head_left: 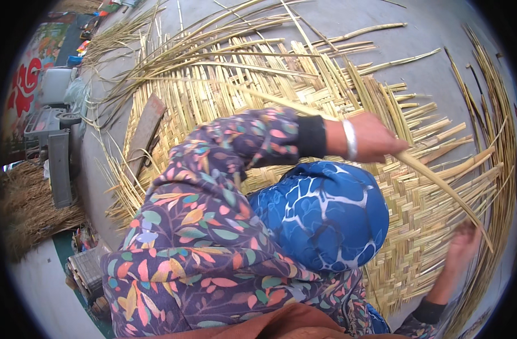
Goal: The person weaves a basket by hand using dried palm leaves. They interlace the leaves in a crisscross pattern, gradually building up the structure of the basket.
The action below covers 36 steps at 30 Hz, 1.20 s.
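Note:
My left hand (367,137), with a silver bracelet at the wrist, is closed around a long pale reed strip (436,179). From the fist the strip bends down to the right; its other part runs back to the upper left over the mat. My right hand (463,248) is raised at the lower right, close beside the strip's far end. Its fingers are blurred, so I cannot tell whether they touch it. Beneath both arms lies a partly woven reed mat (402,248), its loose ends sticking out at the right and top. My blue-clad knee (326,217) covers its middle.
Long loose reeds (498,164) lie along the right side, and more (213,42) lie across the mat's top. A flat wooden board (145,130) rests on the mat's left. Further left are a grey wheeled cart (57,141) and a brown straw heap (35,203).

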Tool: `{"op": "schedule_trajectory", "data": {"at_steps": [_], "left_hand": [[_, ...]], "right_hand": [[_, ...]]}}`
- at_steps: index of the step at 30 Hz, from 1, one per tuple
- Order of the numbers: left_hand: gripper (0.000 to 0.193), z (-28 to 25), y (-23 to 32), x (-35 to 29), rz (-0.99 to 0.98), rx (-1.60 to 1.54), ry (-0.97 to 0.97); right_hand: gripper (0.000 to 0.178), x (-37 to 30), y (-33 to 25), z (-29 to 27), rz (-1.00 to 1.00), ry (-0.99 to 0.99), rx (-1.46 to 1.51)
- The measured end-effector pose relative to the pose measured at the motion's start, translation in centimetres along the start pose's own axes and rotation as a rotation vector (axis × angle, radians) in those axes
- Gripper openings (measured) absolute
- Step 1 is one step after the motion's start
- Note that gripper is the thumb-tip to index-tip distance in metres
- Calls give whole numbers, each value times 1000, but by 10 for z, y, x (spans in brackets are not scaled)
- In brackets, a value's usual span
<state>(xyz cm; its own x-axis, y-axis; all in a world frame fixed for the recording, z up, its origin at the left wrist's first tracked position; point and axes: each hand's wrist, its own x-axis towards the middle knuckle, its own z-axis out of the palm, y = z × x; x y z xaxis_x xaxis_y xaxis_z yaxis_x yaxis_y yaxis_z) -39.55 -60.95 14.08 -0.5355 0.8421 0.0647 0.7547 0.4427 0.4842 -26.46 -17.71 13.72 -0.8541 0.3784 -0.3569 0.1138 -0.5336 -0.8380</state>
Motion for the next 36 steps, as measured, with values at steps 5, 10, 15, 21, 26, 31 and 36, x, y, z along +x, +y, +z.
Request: {"op": "schedule_trajectory", "data": {"at_steps": [5,10,15,21,26,31,36], "left_hand": [[26,-21,-36,-66,-297,373,-88],[17,1,-50,-108,-285,460,-153],[26,32,-35,-61,-43,483,-167],[27,60,-69,-59,-190,306,-194],[10,26,-148,-51,-114,759,-428],[16,-24,-141,38,-365,1157,-40],[25,-154,-189,160,-173,1400,171]], "right_hand": [[34,41,-107,-261,-146,155,44],[34,-2,-69,-259,-179,688,82],[27,-42,-68,-321,-82,142,231],[22,-88,-6,-428,-202,386,244],[11,-161,107,-429,-164,761,254],[17,-198,203,-458,-59,597,322],[17,-193,232,-355,-41,634,462]]}}
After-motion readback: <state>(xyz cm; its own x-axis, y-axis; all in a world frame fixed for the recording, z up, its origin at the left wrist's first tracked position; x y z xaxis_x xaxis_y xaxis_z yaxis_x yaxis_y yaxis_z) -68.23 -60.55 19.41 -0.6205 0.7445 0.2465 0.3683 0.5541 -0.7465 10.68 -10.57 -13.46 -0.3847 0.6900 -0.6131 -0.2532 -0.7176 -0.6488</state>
